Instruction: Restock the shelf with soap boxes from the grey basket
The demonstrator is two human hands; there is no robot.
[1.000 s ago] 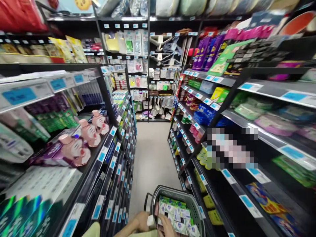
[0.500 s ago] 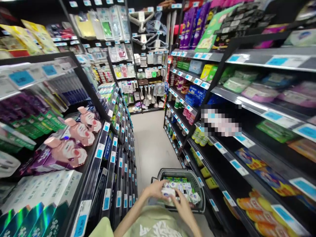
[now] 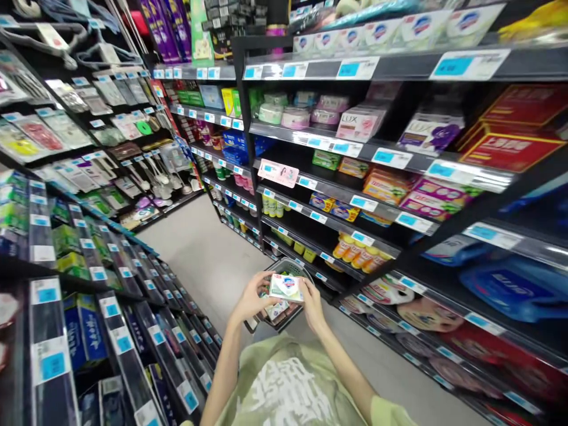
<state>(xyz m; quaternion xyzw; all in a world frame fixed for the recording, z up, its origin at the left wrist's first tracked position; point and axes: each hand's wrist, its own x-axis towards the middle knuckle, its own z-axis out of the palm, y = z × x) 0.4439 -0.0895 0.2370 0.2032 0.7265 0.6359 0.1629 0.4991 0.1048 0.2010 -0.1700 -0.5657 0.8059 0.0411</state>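
Note:
Both of my hands hold a small white and green soap box (image 3: 286, 287) with a blue and red logo, lifted flat in front of me. My left hand (image 3: 251, 297) grips its left end with fingers curled around it. My right hand (image 3: 312, 303) grips its right end. Just beyond and below the box stands a grey shopping basket (image 3: 286, 270) on the aisle floor, with more of the same small boxes (image 3: 277, 310) showing inside it under my hands.
Black store shelves (image 3: 337, 192) with blue price tags line the right side, stocked with soap boxes, bottles and packs. More shelving (image 3: 110, 296) runs along the left. Hanging kitchen tools fill the far end wall (image 3: 133, 171). Pale floor (image 3: 199, 254) runs between.
My hands have lifted one soap box up out of the basket. My view has swung to the right and down, so the right-hand shelves now fill the picture.

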